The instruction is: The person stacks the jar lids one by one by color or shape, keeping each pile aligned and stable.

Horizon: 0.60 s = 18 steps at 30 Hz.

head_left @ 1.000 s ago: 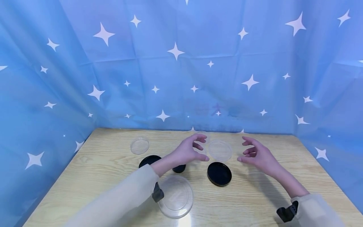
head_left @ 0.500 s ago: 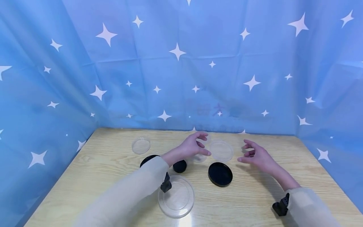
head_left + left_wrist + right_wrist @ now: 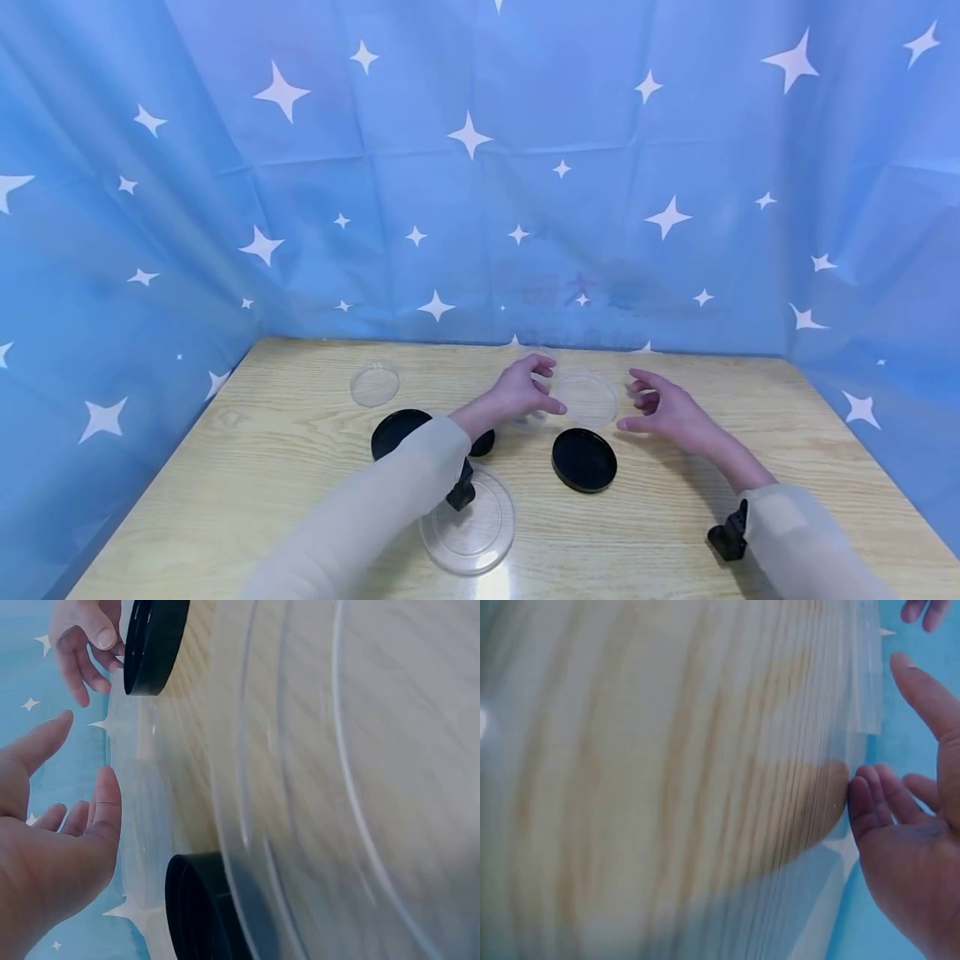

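One starry blue curtain (image 3: 465,217) behind one wooden table (image 3: 240,467). On table: one big clear disc (image 3: 487,533); three black lids (image 3: 585,460), two wide, one small; one small clear dish (image 3: 375,385); one clear tub (image 3: 588,398). More clear plastic behind left hand (image 3: 522,393), count unclear. Tub round, colourless, see-through, between hands, behind rightmost lid. Left hand and right hand (image 3: 671,412) half spread, fingers bent, thumbs apart, gripping nothing; contact with tub uncertain.

Wood-grain table (image 3: 645,533), three round black pieces (image 3: 584,462), several clear round pieces (image 3: 482,521)
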{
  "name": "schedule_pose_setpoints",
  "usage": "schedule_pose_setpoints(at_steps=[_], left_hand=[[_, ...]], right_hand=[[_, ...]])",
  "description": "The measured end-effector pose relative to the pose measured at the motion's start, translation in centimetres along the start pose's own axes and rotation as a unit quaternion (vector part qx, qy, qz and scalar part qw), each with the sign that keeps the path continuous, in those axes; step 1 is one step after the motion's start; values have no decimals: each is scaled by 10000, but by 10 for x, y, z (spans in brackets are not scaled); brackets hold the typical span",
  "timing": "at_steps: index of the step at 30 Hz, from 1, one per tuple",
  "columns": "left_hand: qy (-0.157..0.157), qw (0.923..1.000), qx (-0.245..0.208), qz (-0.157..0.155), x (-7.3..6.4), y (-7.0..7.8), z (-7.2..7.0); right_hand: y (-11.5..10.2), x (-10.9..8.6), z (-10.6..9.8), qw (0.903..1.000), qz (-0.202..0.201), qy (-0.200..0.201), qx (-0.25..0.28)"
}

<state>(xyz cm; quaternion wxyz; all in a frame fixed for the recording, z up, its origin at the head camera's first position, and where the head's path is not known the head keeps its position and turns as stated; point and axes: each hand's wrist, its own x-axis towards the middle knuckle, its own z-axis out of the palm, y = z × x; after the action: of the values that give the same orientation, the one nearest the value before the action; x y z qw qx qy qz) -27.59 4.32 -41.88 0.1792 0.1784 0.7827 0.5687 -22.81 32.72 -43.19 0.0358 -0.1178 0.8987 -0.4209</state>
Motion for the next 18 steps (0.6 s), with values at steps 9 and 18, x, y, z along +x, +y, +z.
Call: schedule_pose_setpoints(at_steps=[9, 18], left_hand=[[17, 9999, 59, -145, 1, -2, 5], [205, 9995, 195, -113, 8, -3, 10]], right_hand=[[2, 10, 7, 10000, 83, -47, -26], [-2, 15, 11, 9997, 98, -209, 90]])
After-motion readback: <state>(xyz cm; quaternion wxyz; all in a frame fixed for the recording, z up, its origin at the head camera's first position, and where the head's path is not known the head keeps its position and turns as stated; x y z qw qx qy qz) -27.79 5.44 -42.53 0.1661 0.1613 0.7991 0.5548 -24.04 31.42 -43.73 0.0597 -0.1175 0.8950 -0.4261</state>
